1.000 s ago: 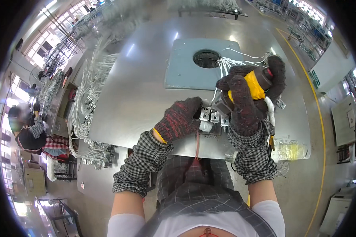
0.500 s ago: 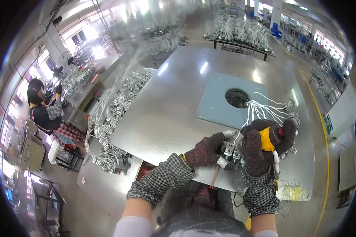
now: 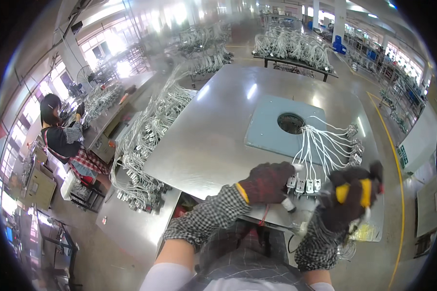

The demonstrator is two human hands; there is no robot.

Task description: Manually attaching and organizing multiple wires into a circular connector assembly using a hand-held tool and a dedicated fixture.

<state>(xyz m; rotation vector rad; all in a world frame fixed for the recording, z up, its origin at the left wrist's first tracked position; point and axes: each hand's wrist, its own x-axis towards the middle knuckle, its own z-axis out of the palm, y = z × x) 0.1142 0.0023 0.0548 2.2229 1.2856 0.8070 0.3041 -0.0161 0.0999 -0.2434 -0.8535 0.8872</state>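
My left hand [image 3: 268, 184], in a dark red-flecked glove with white-wrapped fingertips, has thumb and forefinger apart. It is beside the nearest small metal connectors [image 3: 301, 185] at the table's front; whether it touches them I cannot tell. My right hand [image 3: 347, 196], dark-gloved and smeared by motion, is closed round a yellow-and-black hand tool [image 3: 343, 193], whose kind is unclear. White cables [image 3: 320, 140] fan out from a round hole [image 3: 291, 123] in a blue-grey plate [image 3: 263, 127]. They end in several metal connectors [image 3: 357, 150] along the right side. My right hand hides some of these.
The plate lies on a shiny metal table [image 3: 204, 140]. Bundled white cables with connectors [image 3: 148, 145] are heaped to the left; more hang on a rack [image 3: 296, 48] behind. A co-worker [image 3: 58, 128] sits at a far-left bench. A clear and yellow package [image 3: 366, 233] lies at the near-right corner.
My right hand has moved right with the tool, away from the nearest connectors, which now show in a row. My left hand has shifted slightly right, and the view has tilted a little.
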